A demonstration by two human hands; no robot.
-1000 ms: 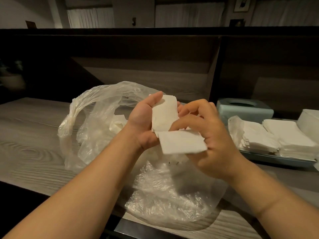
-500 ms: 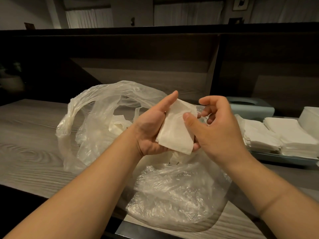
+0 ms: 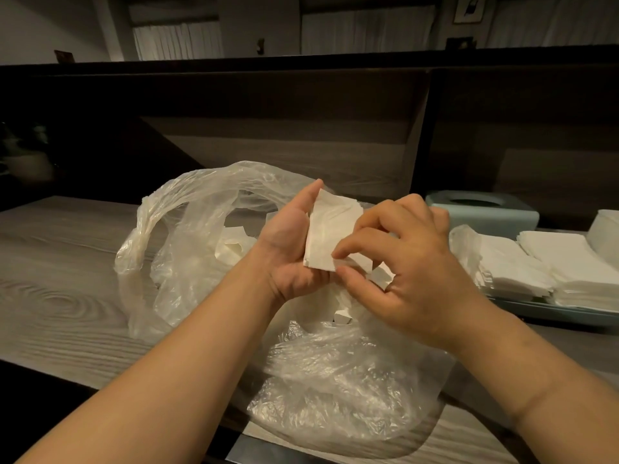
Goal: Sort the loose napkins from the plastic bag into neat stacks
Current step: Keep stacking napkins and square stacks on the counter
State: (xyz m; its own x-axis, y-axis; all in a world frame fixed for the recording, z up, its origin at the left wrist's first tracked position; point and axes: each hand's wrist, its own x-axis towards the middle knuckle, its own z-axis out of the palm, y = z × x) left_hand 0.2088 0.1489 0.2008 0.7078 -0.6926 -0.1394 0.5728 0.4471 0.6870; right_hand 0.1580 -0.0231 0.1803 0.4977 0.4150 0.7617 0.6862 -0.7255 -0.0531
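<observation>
Two hands work over a wide wood-grain surface (image 3: 67,262), and going by size the clear plastic bag (image 3: 187,236) comes next: it lies slumped and open just under the wrists, with a few loose napkins (image 3: 234,244) showing through its mouth and one more white scrap (image 3: 342,318) lower down between the arms. To the right a pale blue tray (image 3: 569,318) carries the neat stacks (image 3: 522,266) already sorted, side by side, with a blue tissue box (image 3: 482,212) behind them. The left hand (image 3: 288,249) is raised above the bag, its grip closed round a small bundle of napkins (image 3: 330,234) standing upright against the palm, thumb along the far edge. The right hand (image 3: 408,266) has thumb and forefinger pinching the lower corner of that same bundle, with another bit of napkin seemingly tucked under its curled fingers, though how that piece is held cannot be told. The step in hand looks like squaring loose napkins into an even bundle before it joins the tray. The next move probably calls for a light touch: align the edges without creasing the thin paper, keep the left grip firm so the sheets do not fan, then carry the bundle right to a stack, or reach back into the bag for more
</observation>
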